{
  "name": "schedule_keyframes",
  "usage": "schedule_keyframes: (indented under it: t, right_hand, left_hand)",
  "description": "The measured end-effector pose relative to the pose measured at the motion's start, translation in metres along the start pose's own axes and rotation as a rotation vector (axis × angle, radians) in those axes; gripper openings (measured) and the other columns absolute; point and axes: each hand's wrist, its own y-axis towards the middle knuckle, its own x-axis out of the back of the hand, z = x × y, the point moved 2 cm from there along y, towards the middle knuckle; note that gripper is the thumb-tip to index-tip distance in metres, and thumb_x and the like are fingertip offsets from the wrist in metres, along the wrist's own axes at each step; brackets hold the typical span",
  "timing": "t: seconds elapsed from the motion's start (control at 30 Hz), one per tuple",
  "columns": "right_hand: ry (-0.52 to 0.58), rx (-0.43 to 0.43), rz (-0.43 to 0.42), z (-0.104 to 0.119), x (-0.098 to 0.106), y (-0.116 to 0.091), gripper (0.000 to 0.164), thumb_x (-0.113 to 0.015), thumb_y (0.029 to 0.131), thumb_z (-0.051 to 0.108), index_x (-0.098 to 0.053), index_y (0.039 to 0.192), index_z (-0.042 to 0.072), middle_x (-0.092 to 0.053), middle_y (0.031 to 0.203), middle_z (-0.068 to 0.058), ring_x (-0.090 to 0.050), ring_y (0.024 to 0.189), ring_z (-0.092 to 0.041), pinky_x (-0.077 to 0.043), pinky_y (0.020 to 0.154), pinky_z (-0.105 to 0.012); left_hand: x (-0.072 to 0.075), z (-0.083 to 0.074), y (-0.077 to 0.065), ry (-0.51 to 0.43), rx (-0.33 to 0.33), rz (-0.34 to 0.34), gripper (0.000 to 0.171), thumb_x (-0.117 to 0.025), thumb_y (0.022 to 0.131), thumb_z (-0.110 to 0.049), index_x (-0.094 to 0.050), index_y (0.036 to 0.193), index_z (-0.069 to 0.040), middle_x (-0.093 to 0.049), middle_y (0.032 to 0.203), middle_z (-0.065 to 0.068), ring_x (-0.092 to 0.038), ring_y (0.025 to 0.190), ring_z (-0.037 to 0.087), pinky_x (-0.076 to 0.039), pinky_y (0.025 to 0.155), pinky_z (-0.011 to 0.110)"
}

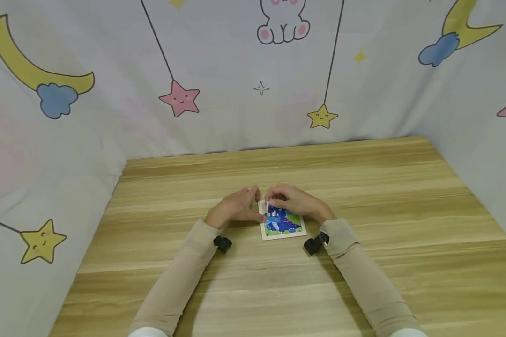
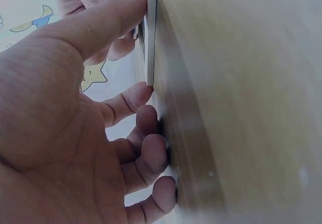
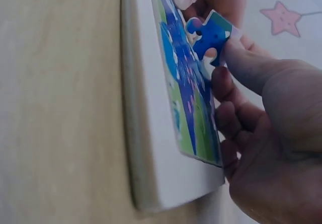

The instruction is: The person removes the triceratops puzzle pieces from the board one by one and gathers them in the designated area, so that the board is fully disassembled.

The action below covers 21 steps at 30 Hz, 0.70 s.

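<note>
A small jigsaw puzzle board (image 1: 284, 237) with a pale frame lies on the table, its picture a blue dinosaur on green. My right hand (image 1: 296, 200) pinches a blue puzzle piece (image 3: 210, 39) between thumb and fingertips, tilted up over the board's far left part. A bare grey patch shows there in the head view. At the board's left side, my left hand (image 1: 237, 206) presses its straight thumb (image 2: 113, 20) on the edge. Its index fingertip is right at the board's corner, while the other fingers rest loosely bent by the tabletop.
The wood-grain table (image 1: 185, 187) extends around the board on all sides. A white cloth (image 1: 236, 61) printed with stars, moons and clouds hangs behind it and along both sides. Each wrist carries a small black camera (image 1: 222, 244).
</note>
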Motion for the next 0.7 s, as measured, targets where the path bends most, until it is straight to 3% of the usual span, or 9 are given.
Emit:
schedule_keyframes:
  t: [0.2,0.37,0.7]
  right_hand:
    - [0.018,-0.029,0.030,0.001,0.004,-0.002,0.014,-0.049,0.107,0.017,-0.062,0.110,0.014,-0.058,0.101,-0.002,-0.051,0.095,-0.019,-0.042,0.086,-0.035]
    - [0.065,-0.040,0.014,0.003,0.016,-0.008,0.017,-0.049,0.107,0.020,-0.061,0.112,0.009,-0.060,0.098,-0.002,-0.054,0.093,-0.020,-0.044,0.085,-0.036]
    - [-0.050,-0.172,-0.075,-0.006,0.054,-0.033,0.013,-0.058,0.104,0.021,-0.069,0.106,0.014,-0.063,0.094,-0.002,-0.053,0.090,-0.021,-0.044,0.080,-0.038]
  left_hand:
    - [-0.002,0.001,0.002,0.013,0.017,0.002,0.058,-0.078,0.083,-0.051,-0.047,0.119,-0.016,-0.053,0.103,0.005,-0.051,0.083,0.020,-0.043,0.071,0.033]
    - [-0.003,0.002,0.002,0.016,0.021,0.000,0.058,-0.078,0.083,-0.050,-0.046,0.118,-0.017,-0.052,0.102,0.005,-0.051,0.083,0.020,-0.042,0.070,0.033]
    - [-0.001,0.002,0.001,0.006,-0.013,-0.002,0.054,-0.079,0.085,-0.045,-0.045,0.115,-0.015,-0.049,0.096,0.005,-0.046,0.080,0.020,-0.038,0.068,0.032]
